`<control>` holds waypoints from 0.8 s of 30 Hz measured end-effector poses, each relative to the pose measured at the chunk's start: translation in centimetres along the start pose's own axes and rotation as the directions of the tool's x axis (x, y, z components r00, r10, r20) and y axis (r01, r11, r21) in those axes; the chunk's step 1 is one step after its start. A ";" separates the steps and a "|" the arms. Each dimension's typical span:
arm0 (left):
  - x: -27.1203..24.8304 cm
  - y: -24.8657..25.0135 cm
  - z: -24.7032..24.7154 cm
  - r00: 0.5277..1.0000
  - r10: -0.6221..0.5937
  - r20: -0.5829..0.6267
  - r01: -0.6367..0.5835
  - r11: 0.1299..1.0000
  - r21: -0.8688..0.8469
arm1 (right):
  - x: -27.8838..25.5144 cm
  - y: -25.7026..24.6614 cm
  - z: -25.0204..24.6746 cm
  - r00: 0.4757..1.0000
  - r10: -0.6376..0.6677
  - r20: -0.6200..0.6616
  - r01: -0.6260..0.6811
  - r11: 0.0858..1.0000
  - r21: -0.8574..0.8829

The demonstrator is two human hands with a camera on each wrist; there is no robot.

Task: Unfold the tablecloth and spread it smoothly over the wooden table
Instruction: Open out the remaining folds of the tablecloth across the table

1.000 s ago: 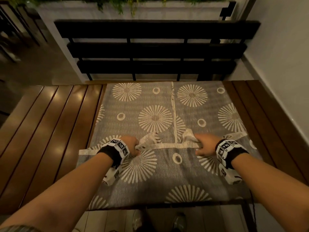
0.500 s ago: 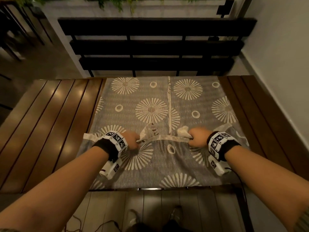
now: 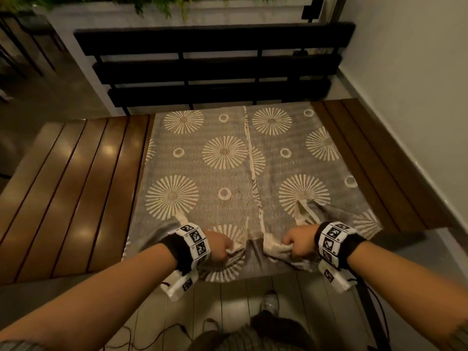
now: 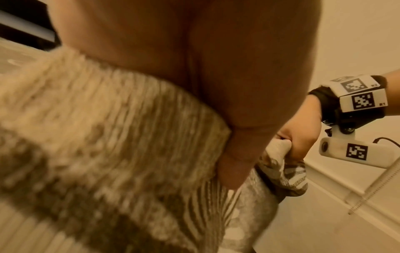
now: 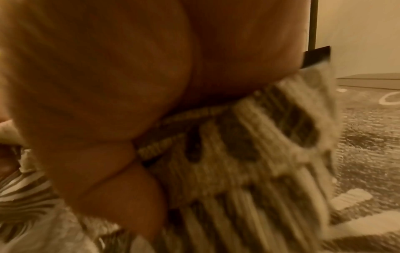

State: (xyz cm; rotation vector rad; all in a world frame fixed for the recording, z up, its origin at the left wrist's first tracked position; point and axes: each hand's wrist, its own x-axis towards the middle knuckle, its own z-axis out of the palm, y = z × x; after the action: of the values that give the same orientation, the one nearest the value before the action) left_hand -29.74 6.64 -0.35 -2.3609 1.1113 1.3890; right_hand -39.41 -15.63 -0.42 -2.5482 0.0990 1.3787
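A grey tablecloth with cream sunburst and ring prints lies partly folded across the middle of the wooden slatted table. My left hand grips a bunched cream-hemmed edge of the cloth at the table's near edge. My right hand grips the same edge a little to the right. Both fists hold the fabric over the near rim, and cloth hangs below them. In the left wrist view the cloth fills the frame under my palm, with the right hand clenched on fabric beyond. The right wrist view shows blurred cloth under my fingers.
Bare table slats show on the left and at the right of the cloth. A black slatted bench stands beyond the far edge, under a white planter. A white wall runs along the right. My shoes and cables are on the floor below.
Both hands have pulled the gripped hem from mid-cloth toward me, to the table's near edge. More of the patterned cloth now lies open beyond my hands.
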 end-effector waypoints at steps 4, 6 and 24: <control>-0.3 0.3 3.1 1.000 0.008 -0.002 -0.008 1.000 -0.001 | -0.3 -0.4 3.5 0.992 0.057 0.113 -0.056 0.998 -0.017; -0.3 0.5 5.0 1.000 -0.004 -0.016 0.003 0.999 -0.032 | -0.2 -0.5 5.5 0.989 0.063 0.132 -0.062 0.998 -0.014; 0.8 -2.5 1.6 0.905 0.036 -0.424 -0.140 0.966 -0.219 | 3.1 -2.0 6.4 0.953 0.122 -0.279 0.047 0.846 0.531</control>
State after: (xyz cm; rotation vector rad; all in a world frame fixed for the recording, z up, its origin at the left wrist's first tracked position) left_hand -28.89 8.78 -2.38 -2.9211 1.2196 1.1278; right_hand -42.58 -11.95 -5.97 -2.2509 0.5165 0.7995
